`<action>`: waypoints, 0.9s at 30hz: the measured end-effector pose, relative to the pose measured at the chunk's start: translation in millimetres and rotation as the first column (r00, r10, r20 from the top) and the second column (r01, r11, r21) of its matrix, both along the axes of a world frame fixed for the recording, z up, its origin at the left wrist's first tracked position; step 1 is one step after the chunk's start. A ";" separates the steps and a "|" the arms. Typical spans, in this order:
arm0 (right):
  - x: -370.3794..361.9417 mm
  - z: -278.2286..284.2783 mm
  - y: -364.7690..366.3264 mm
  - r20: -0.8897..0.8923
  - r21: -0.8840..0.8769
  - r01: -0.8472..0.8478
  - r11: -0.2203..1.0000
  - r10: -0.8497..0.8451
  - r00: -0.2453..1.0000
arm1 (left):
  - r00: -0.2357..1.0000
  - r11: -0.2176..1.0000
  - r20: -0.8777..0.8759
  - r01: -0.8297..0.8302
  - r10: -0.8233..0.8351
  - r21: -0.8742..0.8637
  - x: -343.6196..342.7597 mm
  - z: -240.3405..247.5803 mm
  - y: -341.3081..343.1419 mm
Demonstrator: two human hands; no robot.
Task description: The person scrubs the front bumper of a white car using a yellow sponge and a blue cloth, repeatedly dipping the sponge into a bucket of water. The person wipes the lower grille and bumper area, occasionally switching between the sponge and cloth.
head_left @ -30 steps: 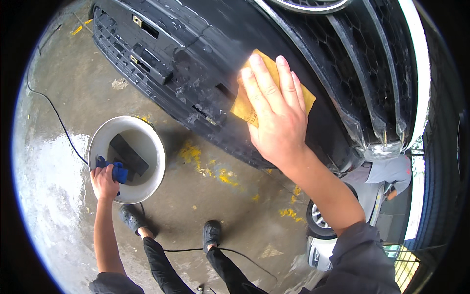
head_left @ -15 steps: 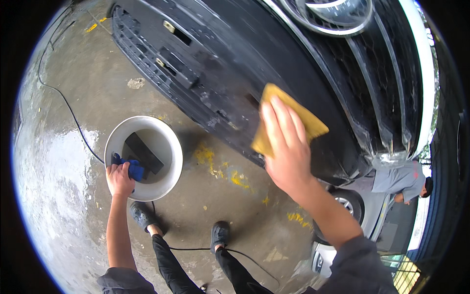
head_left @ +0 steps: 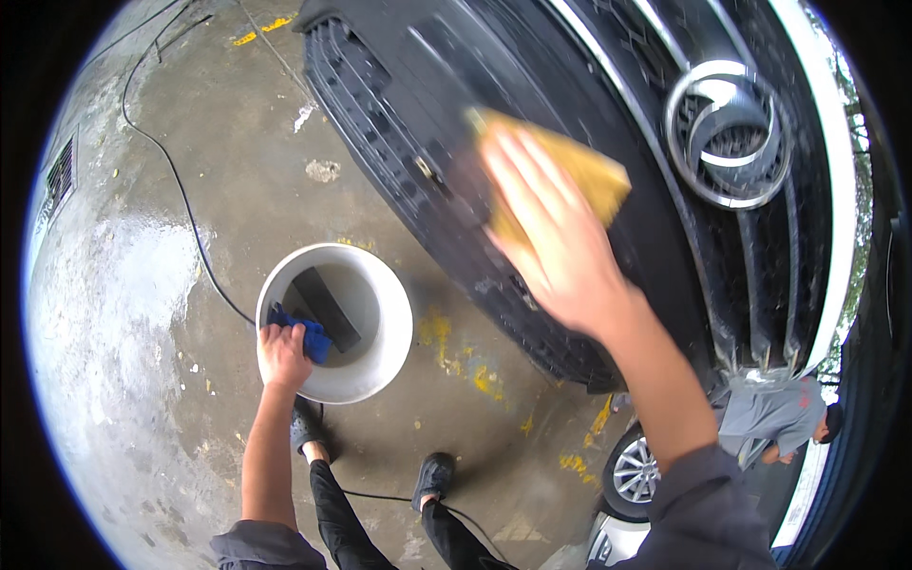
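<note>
My right hand lies with its fingers stretched over a yellow cloth, pressing it against the black front bumper of a car. Motion blurs the fingertips and the cloth's edge. To the left, my left hand is closed over the near-left rim of a white bucket. A bunched blue cloth sticks out from under these fingers, inside the bucket. A long dark rectangular shape shows in the bucket; I cannot tell what it is.
The chrome-ringed grille emblem is at upper right. A black hose runs over the wet concrete floor. My feet stand below the bucket. Another person and a car wheel are at lower right. A floor drain lies far left.
My right hand has wiped the yellow cloth along the bumper, up and to the left across it. The bucket, with my left hand on its rim, appears farther right as the view shifts.
</note>
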State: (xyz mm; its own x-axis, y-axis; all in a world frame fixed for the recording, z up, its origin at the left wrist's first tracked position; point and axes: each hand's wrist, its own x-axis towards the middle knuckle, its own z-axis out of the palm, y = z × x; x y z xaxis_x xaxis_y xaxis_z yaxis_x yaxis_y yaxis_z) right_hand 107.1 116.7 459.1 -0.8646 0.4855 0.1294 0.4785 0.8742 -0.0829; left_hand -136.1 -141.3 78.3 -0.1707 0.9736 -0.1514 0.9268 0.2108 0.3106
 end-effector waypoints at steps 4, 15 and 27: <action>12.9 8.2 -11.1 0.126 -0.068 0.074 0.995 -0.065 0.990 | 1.000 0.999 0.009 0.024 -0.025 0.025 4.1 -3.3 -4.0; -119.1 -11.9 94.4 -0.015 0.130 -0.179 0.975 0.182 0.983 | 1.000 1.000 0.030 -0.007 0.008 -0.018 0.1 -7.5 0.7; -157.2 -2.1 140.9 -0.148 0.014 -0.256 0.967 0.255 0.956 | 0.998 0.997 0.058 0.011 -0.015 0.070 3.5 -3.8 12.2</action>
